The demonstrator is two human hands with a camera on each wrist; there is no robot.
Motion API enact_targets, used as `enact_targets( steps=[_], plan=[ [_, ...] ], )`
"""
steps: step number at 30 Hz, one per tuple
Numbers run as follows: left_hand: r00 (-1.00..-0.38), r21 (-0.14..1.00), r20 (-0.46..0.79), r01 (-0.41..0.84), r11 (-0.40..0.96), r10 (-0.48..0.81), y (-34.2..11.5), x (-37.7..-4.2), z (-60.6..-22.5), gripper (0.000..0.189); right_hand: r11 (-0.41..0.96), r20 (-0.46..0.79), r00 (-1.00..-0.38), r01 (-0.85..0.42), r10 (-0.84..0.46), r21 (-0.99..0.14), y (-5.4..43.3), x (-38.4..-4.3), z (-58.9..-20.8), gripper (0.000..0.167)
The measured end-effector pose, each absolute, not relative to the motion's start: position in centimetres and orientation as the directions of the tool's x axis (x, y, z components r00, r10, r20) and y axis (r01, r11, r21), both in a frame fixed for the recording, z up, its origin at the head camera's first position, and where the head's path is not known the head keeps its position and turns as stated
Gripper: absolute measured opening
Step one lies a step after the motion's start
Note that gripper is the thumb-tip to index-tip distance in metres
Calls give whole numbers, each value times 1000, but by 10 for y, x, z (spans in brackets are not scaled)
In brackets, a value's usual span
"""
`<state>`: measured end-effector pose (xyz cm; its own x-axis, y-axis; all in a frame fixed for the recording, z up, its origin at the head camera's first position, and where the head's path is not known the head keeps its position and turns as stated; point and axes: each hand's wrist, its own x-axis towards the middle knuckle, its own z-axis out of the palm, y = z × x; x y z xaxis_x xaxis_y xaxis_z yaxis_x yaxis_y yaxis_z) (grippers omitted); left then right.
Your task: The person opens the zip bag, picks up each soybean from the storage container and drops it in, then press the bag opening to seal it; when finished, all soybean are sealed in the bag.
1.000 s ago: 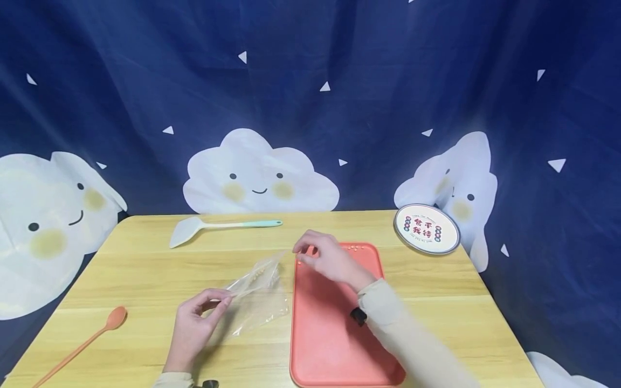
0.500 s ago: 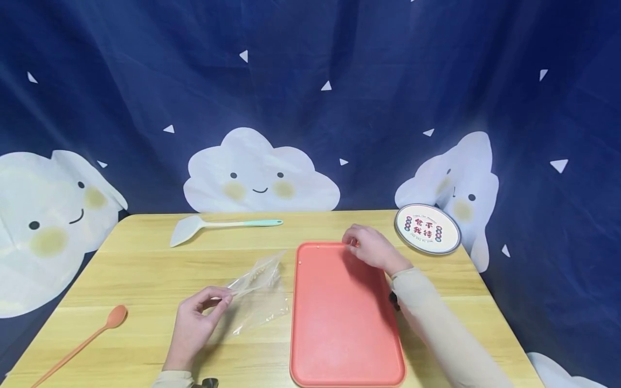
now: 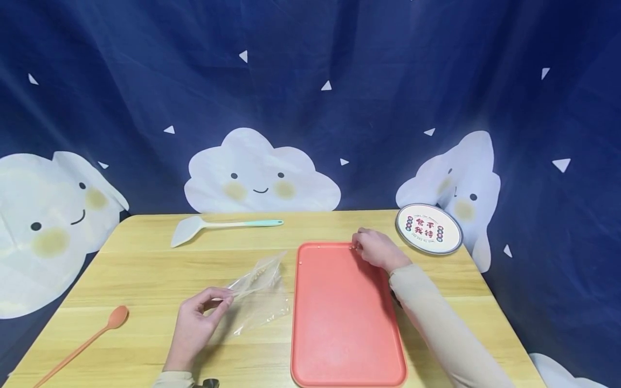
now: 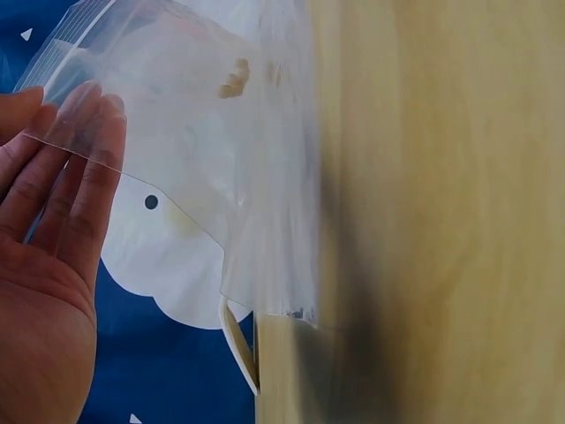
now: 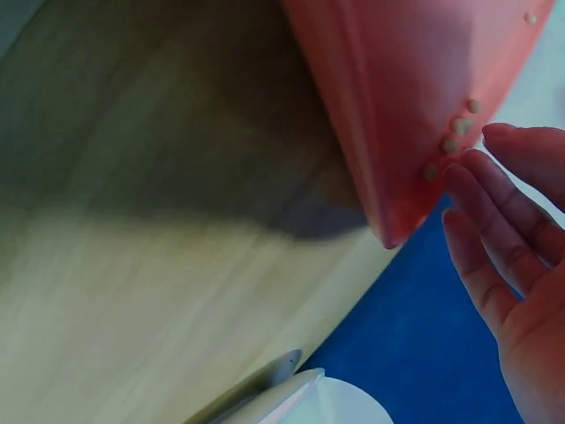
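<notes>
My left hand [image 3: 196,323] pinches the edge of a clear plastic bag [image 3: 262,310] between thumb and fingers. In the left wrist view, several small pale beans [image 4: 234,79] show inside it. My right hand [image 3: 380,250] is at the far right corner of a red tray [image 3: 346,323]. Seen from the right wrist, its fingers and thumb are apart, with fingertips close to several beans [image 5: 450,144] lying along the tray's end; whether they touch one I cannot tell. Single beans also lie near the tray's far left corner, such as one bean [image 3: 301,263].
A white spatula [image 3: 186,230] with a mint handle lies at the back left of the wooden table [image 3: 145,280]. An orange spoon [image 3: 116,318] is at the front left. An oval plate [image 3: 429,229] with red lettering stands at the back right.
My right hand has moved right along the tray's far end, from its far left corner to the far right corner. My left hand and the bag have stayed in place.
</notes>
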<state>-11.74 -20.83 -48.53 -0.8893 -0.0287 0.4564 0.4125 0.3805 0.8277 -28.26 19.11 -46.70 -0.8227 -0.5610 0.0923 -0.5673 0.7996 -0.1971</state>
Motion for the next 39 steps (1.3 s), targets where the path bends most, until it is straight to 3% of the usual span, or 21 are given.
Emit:
enact_targets(
  steps=[9,25,39],
  plan=[
    [-890,828,451,389,403,-67,-207,-117,-488,24,797,69,-813,-582,-579,-162,188,-284,-474,13],
    [-903,846,428,383,370,-45,-209,-115,-489,19,805,32,-829,-551,-558,-220,189,-281,-479,12],
    [-897,842,443,413,346,-8,-210,-118,-486,18,783,73,-859,-493,-506,-379,175,-275,-460,6]
  ],
)
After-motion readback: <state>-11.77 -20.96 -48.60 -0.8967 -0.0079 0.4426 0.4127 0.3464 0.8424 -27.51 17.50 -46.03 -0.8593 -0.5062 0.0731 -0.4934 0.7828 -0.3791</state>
